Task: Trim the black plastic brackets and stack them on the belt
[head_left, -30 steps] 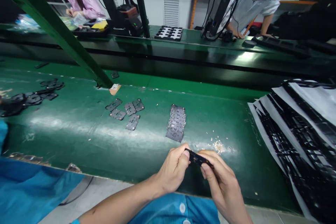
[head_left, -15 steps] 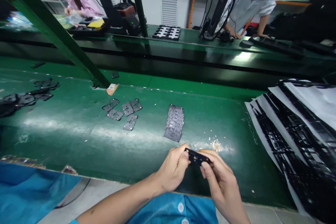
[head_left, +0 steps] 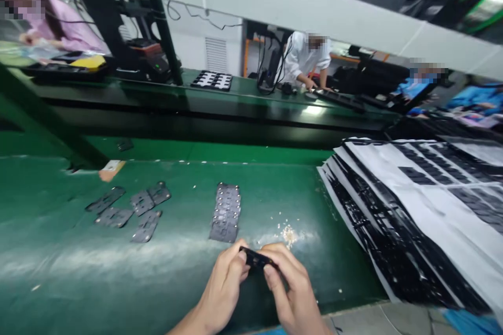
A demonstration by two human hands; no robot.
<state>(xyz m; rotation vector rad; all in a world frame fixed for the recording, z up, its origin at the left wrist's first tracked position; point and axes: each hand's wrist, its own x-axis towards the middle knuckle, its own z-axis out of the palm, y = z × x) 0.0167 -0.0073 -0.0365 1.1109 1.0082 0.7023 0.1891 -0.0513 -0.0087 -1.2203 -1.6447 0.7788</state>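
Observation:
Between my two hands is a small black plastic plate (head_left: 257, 258) with cut-outs, held tilted just above the green bench. My left hand (head_left: 226, 277) pinches its left end between thumb and fingers. The right end sits between the thumb and fingers of my right hand (head_left: 290, 281). Just beyond my hands lies an overlapping row of similar black plates (head_left: 226, 213). Further left, several loose black plates (head_left: 113, 216) are scattered flat. A little heap of tiny pale pieces (head_left: 289, 235) lies beyond my right hand.
At the right stands a tall stack of white sheets carrying black parts (head_left: 396, 183). A green post (head_left: 51, 120) rises at the left. Across the bench are a black-and-white tray (head_left: 212, 80) and several people at work, one in a white top (head_left: 301, 57).
The view has swung right and up, so more of the sheet stack and the people opposite show. Both hands keep hold of the black plate.

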